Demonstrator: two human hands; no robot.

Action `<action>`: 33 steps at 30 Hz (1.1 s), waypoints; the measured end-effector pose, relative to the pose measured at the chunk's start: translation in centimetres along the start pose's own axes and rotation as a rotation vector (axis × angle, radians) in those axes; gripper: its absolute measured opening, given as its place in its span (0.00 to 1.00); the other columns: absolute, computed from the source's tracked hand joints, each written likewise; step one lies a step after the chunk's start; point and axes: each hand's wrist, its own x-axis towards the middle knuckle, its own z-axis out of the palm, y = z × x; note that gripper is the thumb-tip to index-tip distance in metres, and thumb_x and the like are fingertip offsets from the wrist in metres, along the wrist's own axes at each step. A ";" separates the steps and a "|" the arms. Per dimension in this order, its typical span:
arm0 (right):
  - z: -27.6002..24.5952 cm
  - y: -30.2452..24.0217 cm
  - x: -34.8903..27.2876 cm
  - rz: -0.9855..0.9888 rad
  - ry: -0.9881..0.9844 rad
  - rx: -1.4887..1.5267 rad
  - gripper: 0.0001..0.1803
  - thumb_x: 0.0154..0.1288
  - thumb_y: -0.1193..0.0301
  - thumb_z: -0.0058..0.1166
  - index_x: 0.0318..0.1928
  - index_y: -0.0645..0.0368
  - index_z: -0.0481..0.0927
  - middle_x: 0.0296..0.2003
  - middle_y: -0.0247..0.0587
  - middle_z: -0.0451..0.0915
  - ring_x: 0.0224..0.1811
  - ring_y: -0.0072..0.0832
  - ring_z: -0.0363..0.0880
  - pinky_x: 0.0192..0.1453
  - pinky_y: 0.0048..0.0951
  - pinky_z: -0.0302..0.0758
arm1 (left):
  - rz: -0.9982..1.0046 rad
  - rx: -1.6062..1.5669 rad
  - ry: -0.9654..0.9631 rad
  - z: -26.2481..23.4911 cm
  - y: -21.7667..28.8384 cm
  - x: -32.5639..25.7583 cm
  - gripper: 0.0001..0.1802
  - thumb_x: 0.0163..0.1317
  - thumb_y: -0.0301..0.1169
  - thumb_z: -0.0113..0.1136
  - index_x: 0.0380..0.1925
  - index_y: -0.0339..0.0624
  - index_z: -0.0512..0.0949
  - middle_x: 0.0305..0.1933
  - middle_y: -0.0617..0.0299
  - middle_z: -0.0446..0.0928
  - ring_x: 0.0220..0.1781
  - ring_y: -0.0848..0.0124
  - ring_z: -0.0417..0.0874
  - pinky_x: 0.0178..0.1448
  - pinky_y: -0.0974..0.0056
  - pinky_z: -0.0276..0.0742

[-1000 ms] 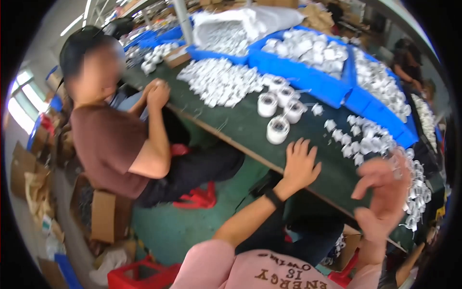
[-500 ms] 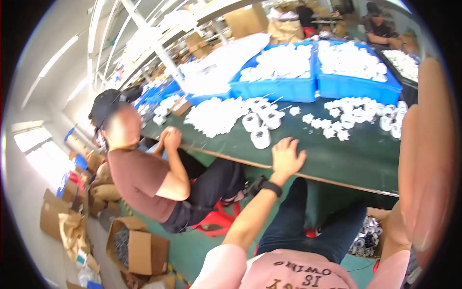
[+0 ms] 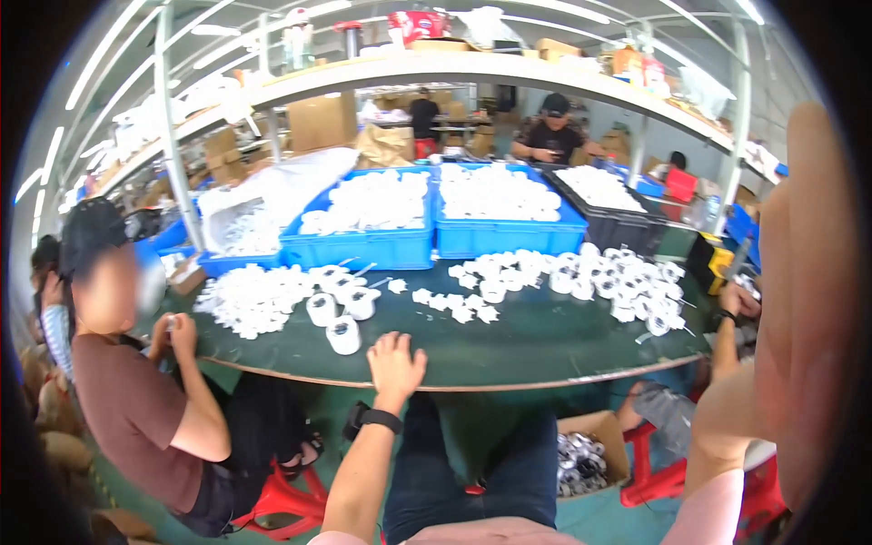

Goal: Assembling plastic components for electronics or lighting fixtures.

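Head view: left hand [image 3: 396, 365] palm down at near edge of counter [image 3: 509, 350], fingers slightly spread. Nearest thing is a white cylinder [image 3: 343, 338], upright on the counter just left of that hand; 2 similar cylinders [image 3: 321, 311] just behind it. Right hand [image 3: 808, 300] raised close to camera, blurred, can't tell how its fingers stand. Star-shaped white pieces [image 3: 461, 313] lie mid-counter, small white pieces [image 3: 250, 304] heaped left. 2 blue bins [image 3: 363, 252] at far side, black bin [image 3: 629, 231] right of them.

The parts [image 3: 257, 301] are white — the table [image 3: 509, 347] green.
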 end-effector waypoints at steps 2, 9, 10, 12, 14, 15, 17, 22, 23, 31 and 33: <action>-0.9 -2.1 -0.2 0.008 -0.005 -0.133 0.46 0.58 0.57 0.63 0.68 0.67 0.52 0.54 0.59 0.70 0.23 0.20 0.71 0.24 0.16 0.67 | 0.021 -0.016 0.045 0.4 -0.7 0.0 0.23 0.53 0.41 0.58 0.45 0.39 0.77 0.55 0.51 0.73 0.61 0.56 0.68 0.62 0.49 0.60; 1.0 -8.0 2.5 -0.026 0.164 -0.439 0.47 0.60 0.55 0.62 0.68 0.67 0.51 0.56 0.61 0.69 0.23 0.20 0.72 0.23 0.16 0.67 | 0.027 -0.054 0.094 2.0 -1.0 -0.1 0.25 0.51 0.41 0.59 0.46 0.37 0.76 0.54 0.48 0.71 0.61 0.51 0.67 0.63 0.47 0.58; 1.7 -8.3 3.1 -0.040 0.202 -0.469 0.47 0.60 0.55 0.62 0.68 0.67 0.51 0.57 0.62 0.69 0.23 0.20 0.72 0.23 0.16 0.67 | 0.026 -0.058 0.081 2.4 -0.2 0.1 0.25 0.50 0.42 0.59 0.46 0.37 0.76 0.54 0.47 0.71 0.60 0.51 0.66 0.63 0.47 0.57; 2.2 -12.3 3.3 0.048 0.065 0.065 0.49 0.56 0.61 0.65 0.70 0.64 0.49 0.55 0.61 0.70 0.20 0.25 0.74 0.23 0.20 0.71 | 0.085 -0.048 0.110 1.1 0.6 0.4 0.25 0.49 0.42 0.59 0.44 0.37 0.76 0.53 0.47 0.71 0.60 0.50 0.67 0.61 0.46 0.58; 4.7 -8.5 3.3 -0.082 -0.496 0.918 0.55 0.48 0.69 0.71 0.71 0.59 0.48 0.55 0.58 0.69 0.22 0.32 0.79 0.24 0.27 0.77 | 0.094 -0.098 0.127 2.1 0.9 0.3 0.23 0.49 0.41 0.60 0.42 0.36 0.76 0.52 0.47 0.72 0.59 0.50 0.67 0.60 0.46 0.58; 7.4 -5.5 2.5 0.097 -0.669 1.063 0.54 0.46 0.71 0.71 0.70 0.59 0.51 0.54 0.54 0.70 0.31 0.32 0.80 0.30 0.26 0.77 | 0.080 -0.062 0.110 1.2 -0.6 -0.7 0.23 0.50 0.41 0.60 0.43 0.36 0.76 0.52 0.47 0.72 0.59 0.49 0.67 0.60 0.46 0.59; 11.2 0.8 -0.6 0.255 -0.910 0.960 0.33 0.57 0.81 0.59 0.63 0.61 0.61 0.51 0.44 0.72 0.40 0.24 0.78 0.40 0.22 0.75 | 0.088 -0.044 0.089 -0.5 -0.3 -0.3 0.23 0.52 0.40 0.59 0.45 0.36 0.75 0.53 0.46 0.71 0.59 0.49 0.67 0.61 0.46 0.59; 17.9 19.4 -16.7 0.510 -1.205 0.430 0.16 0.63 0.72 0.57 0.51 0.60 0.73 0.37 0.34 0.78 0.35 0.17 0.77 0.37 0.21 0.75 | 0.133 -0.043 0.016 -0.9 0.1 0.6 0.26 0.53 0.42 0.60 0.49 0.37 0.73 0.56 0.46 0.69 0.61 0.49 0.65 0.61 0.47 0.58; 18.7 21.8 -18.1 0.567 -1.261 0.368 0.16 0.64 0.72 0.56 0.52 0.61 0.73 0.37 0.34 0.79 0.34 0.18 0.77 0.38 0.22 0.75 | 0.123 -0.038 -0.010 -1.4 0.0 0.6 0.26 0.53 0.42 0.60 0.49 0.37 0.73 0.56 0.46 0.69 0.62 0.49 0.65 0.61 0.47 0.58; 34.4 24.5 -8.4 0.496 -1.251 0.652 0.19 0.64 0.70 0.55 0.54 0.60 0.70 0.35 0.37 0.77 0.29 0.21 0.77 0.33 0.23 0.74 | 0.011 -0.011 -0.216 -4.3 1.3 1.8 0.27 0.53 0.38 0.60 0.52 0.35 0.71 0.59 0.43 0.67 0.62 0.46 0.65 0.62 0.44 0.60; 40.5 25.5 -5.9 0.613 -1.185 0.730 0.19 0.65 0.71 0.54 0.55 0.59 0.69 0.38 0.37 0.76 0.30 0.22 0.78 0.32 0.23 0.76 | -0.035 -0.027 -0.305 -4.8 1.7 2.0 0.29 0.56 0.39 0.59 0.56 0.35 0.69 0.62 0.42 0.65 0.65 0.45 0.62 0.65 0.44 0.56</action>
